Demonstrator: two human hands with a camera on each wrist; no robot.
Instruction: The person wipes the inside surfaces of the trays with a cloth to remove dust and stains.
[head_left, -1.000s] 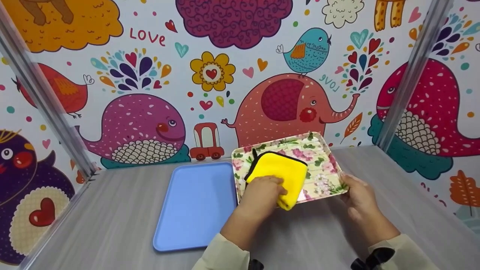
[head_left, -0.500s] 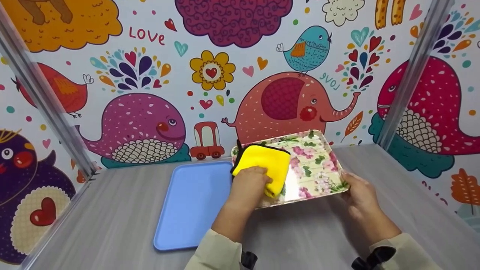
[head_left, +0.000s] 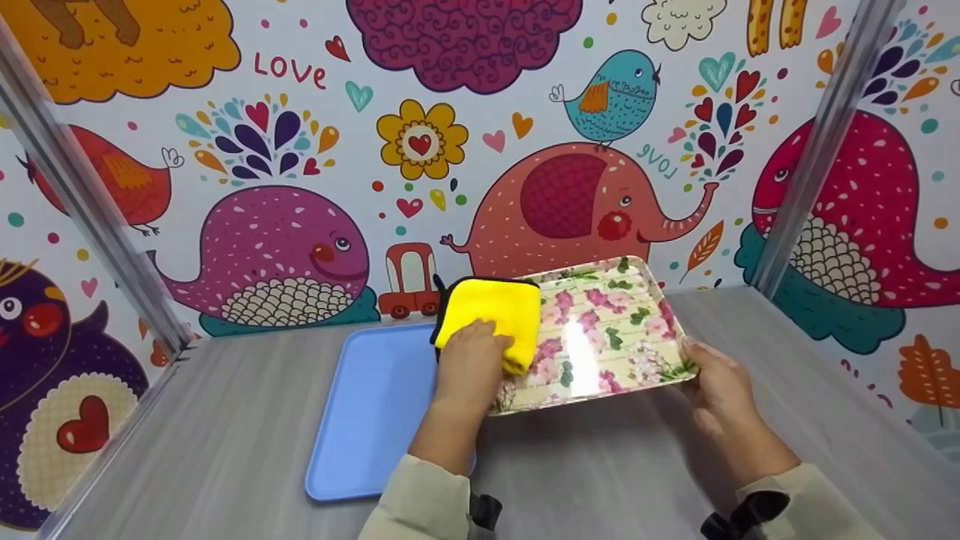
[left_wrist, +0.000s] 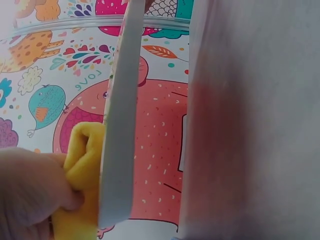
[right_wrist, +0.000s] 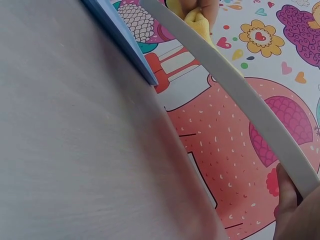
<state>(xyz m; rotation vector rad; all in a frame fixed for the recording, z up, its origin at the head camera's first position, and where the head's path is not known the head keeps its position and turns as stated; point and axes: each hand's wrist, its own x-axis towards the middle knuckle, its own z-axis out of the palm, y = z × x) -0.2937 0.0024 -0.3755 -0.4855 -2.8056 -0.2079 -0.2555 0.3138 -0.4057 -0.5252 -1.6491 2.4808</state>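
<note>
A floral tray (head_left: 600, 330) with pink flowers on cream is held up off the table, tilted. My right hand (head_left: 724, 386) grips it by the near right corner; in the right wrist view, fingers (right_wrist: 285, 192) lie under the rim. A folded yellow cloth (head_left: 491, 315) with black edging lies against the tray's left part. My left hand (head_left: 469, 375) holds this cloth; the left wrist view has its thumb and fingers (left_wrist: 35, 185) pinching a fold beside the tray's pale rim (left_wrist: 120, 150). Cloth and hand hide the tray's left edge.
A blue tray (head_left: 375, 420) lies flat on the grey wood-grain table (head_left: 225, 420), left of the floral one and partly behind my left arm. Cartoon-printed walls (head_left: 420, 60) with metal corner posts (head_left: 817, 157) close off the back and sides.
My left hand has slid the yellow cloth leftward across the floral tray, from near its middle to its left edge. The right hand and the tray have hardly moved.
</note>
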